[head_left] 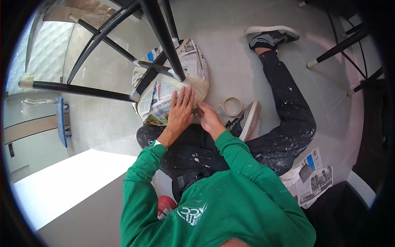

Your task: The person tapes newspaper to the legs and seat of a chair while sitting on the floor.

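An upturned stool with black legs (161, 35) rests on its round seat (201, 87), which is wrapped in newspaper (162, 91) and pale masking tape. My left hand (181, 110) lies flat on the newspaper near the seat's close edge, its fingers stretched out. Beside it, my right hand (209, 118) has its fingers bent in at the seat's rim, closed on the newspaper edge. The right fingertips are partly hidden. A roll of masking tape (232, 106) lies on the floor just right of my right hand, touching neither hand.
My paint-spattered legs (288, 107) spread around the seat. Loose newspaper sheets (317, 185) lie at the lower right. More black furniture legs (337, 49) stand at the far right. A blue board (61, 123) is at the left. Something red (166, 205) sits beside my hip.
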A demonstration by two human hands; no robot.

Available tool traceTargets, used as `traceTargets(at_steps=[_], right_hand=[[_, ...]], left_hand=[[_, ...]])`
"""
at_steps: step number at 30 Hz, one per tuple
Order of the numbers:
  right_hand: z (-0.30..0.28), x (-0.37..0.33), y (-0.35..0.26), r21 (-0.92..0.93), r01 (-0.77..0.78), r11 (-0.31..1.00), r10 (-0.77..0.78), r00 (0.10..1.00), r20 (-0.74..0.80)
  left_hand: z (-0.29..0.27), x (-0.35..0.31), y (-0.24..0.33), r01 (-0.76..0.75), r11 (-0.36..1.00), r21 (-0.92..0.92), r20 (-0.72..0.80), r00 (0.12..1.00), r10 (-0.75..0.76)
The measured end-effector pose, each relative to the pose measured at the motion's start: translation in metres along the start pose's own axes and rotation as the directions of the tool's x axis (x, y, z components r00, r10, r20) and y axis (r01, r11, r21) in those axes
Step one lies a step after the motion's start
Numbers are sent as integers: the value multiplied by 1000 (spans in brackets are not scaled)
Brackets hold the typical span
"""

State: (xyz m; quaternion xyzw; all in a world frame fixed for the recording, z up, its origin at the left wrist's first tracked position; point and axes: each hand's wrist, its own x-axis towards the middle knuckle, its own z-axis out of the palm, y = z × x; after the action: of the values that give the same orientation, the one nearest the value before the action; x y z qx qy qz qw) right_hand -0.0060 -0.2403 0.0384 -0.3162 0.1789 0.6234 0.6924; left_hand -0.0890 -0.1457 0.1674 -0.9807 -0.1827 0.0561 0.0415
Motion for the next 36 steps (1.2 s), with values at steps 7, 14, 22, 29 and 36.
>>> traceTargets(at_steps=[7, 14, 22, 29, 36], right_hand=[[7, -10, -51, -597, 79, 798, -151, 986, -70], [227, -38, -177, -328, 779, 534, -520, 609, 599], [257, -50, -176, -594, 739, 316, -230, 668, 708], [235, -78, -126, -572, 762, 303, -408, 646, 645], [229, -80, -108, -471, 795, 382, -529, 606, 594]], left_hand=[[4, -9, -1, 156, 981, -113, -24, 987, -160], [16, -13, -7, 135, 981, -142, -82, 986, -147], [40, -28, -13, 86, 990, -115, -101, 990, -98], [59, -45, -18, 115, 993, 19, -26, 993, -115], [56, -49, -58, -72, 989, 127, 55, 996, 65]])
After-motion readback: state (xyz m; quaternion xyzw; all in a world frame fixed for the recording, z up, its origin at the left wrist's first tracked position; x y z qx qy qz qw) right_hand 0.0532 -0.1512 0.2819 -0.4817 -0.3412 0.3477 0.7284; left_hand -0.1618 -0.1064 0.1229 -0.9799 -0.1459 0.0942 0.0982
